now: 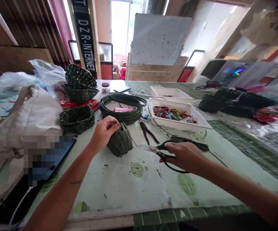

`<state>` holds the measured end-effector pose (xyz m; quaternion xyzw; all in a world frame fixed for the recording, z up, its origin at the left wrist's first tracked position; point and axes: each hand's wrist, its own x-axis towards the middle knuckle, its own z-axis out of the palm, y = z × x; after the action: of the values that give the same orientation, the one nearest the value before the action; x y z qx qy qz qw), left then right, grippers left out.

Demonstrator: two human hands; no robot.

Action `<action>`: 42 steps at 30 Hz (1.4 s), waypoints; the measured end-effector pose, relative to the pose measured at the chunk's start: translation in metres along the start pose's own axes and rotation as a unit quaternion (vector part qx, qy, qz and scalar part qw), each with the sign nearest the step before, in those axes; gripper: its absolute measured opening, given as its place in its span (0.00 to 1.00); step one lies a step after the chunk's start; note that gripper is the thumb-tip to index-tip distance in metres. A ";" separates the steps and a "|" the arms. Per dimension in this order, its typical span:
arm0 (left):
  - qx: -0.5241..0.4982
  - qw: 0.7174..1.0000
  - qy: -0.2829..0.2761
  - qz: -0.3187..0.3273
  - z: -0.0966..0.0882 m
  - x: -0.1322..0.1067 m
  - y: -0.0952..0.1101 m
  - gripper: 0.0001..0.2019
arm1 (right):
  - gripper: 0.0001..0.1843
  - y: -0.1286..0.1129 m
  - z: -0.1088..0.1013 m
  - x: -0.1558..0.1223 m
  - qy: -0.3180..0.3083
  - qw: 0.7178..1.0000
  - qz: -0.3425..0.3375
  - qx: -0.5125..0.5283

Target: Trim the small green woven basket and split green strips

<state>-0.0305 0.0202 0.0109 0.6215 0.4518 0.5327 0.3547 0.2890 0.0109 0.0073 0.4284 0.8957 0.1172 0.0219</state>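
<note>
- Pinching the top of the small woven basket (pixel 120 142), the left hand (pixel 104 132) sits at its upper left, fingers (pixel 114 123) closed on the loose strands (pixel 122 125) there.
- Gripping the scissors (pixel 164 153), the right hand (pixel 185 157) curls round their black handles, right of centre.
- Blades (pixel 148 148) point left, their long axis nearly level across the frame, tips just beside the basket's right side but not touching it.
- Basket stands upright on the table (pixel 119 189) near the middle of the frame, its long axis upright; the left hand is nearer – touching it – while the right stays apart.
- Pliers (pixel 146 132) lie just above the blades; a coil of green strap (pixel 122 107) sits behind the basket, and a white tray (pixel 174 125) of small colourful bits (pixel 172 115) sits upper right of centre.
</note>
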 end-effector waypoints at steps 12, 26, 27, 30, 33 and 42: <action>0.022 0.997 -0.069 -0.034 0.004 -0.003 0.001 0.12 | 0.16 -0.067 0.013 0.031 0.154 0.913 0.075 0.370; 0.026 0.996 -0.071 -0.049 0.004 -0.002 0.002 0.17 | 0.20 -0.094 0.006 0.081 0.130 0.795 0.034 0.592; 0.043 0.996 -0.066 -0.044 0.006 -0.003 0.003 0.17 | 0.20 -0.093 0.007 0.080 0.128 0.788 0.028 0.601; 0.082 0.995 -0.047 -0.035 0.010 -0.006 0.006 0.16 | 0.20 -0.090 0.011 0.079 0.120 0.761 0.013 0.637; 0.077 0.996 -0.026 -0.037 0.013 -0.007 0.006 0.16 | 0.20 -0.087 0.014 0.080 0.116 0.754 -0.004 0.647; 0.046 0.998 -0.011 -0.044 0.012 -0.002 -0.004 0.18 | 0.18 -0.086 0.019 0.084 0.182 0.856 -0.041 0.482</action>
<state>-0.0200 0.0199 0.0043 0.6225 0.4991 0.4881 0.3537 0.1731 0.0271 -0.0256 0.3195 0.8444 -0.2547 -0.3464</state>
